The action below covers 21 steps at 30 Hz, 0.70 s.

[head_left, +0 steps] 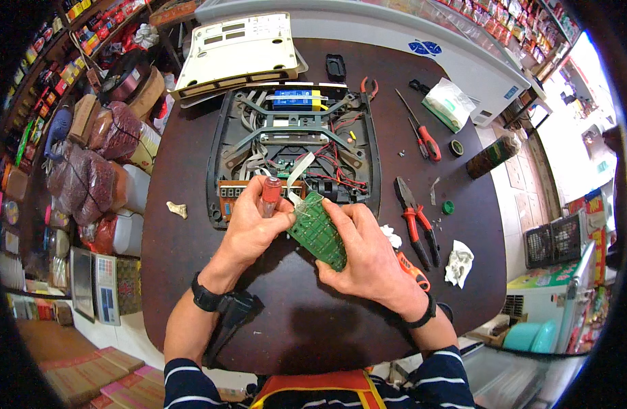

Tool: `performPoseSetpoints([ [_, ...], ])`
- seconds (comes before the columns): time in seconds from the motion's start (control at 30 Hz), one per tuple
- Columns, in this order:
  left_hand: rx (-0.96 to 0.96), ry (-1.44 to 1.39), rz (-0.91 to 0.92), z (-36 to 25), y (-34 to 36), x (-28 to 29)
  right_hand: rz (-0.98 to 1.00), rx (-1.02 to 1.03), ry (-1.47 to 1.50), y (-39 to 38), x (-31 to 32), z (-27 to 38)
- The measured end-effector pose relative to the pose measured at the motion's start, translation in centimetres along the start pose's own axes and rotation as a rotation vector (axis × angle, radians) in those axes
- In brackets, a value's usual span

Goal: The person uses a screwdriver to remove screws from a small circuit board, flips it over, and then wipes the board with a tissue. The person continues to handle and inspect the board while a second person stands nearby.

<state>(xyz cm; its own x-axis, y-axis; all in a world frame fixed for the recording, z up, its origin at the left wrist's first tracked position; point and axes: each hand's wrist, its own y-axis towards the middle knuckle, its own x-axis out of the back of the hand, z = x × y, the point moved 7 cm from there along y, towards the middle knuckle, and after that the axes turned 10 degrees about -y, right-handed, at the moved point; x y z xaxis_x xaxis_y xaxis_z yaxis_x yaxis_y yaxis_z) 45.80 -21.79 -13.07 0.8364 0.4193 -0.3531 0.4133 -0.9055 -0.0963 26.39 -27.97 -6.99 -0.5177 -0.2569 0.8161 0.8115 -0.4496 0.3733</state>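
On the table [180,273], an open casing [372,151] holds red wires [325,162].

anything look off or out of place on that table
A crumpled white tissue lies near the right edge of the table, beside the large red-handled pliers, like stray litter. A small beige lump sits left of the opened device; it doesn't look like a machine part, though I can't identify it.

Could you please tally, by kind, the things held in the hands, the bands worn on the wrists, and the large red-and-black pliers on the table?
Red-handled tool, in the left hand: 1
Green circuit board, in the right hand: 1
Black wristbands, one per wrist: 2
Large pliers: 1
Total: 5
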Motion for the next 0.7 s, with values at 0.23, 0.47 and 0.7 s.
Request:
performPoseSetpoints([
  [0.23, -0.041, 0.063, -0.035, 0.0, 0.0, 0.3, 0.005, -0.003, -0.014, 0.0, -0.3, 0.4],
  [0.47, -0.033, 0.081, -0.02, 0.1, 0.0, 0.5, 0.024, -0.004, 0.005, 0.0, -0.4, 0.2],
  [0.7, 0.077, -0.015, 0.003, 0.0, -0.2, 0.5, 0.023, -0.03, 0.113, 0.3, 0.1, -0.9],
])
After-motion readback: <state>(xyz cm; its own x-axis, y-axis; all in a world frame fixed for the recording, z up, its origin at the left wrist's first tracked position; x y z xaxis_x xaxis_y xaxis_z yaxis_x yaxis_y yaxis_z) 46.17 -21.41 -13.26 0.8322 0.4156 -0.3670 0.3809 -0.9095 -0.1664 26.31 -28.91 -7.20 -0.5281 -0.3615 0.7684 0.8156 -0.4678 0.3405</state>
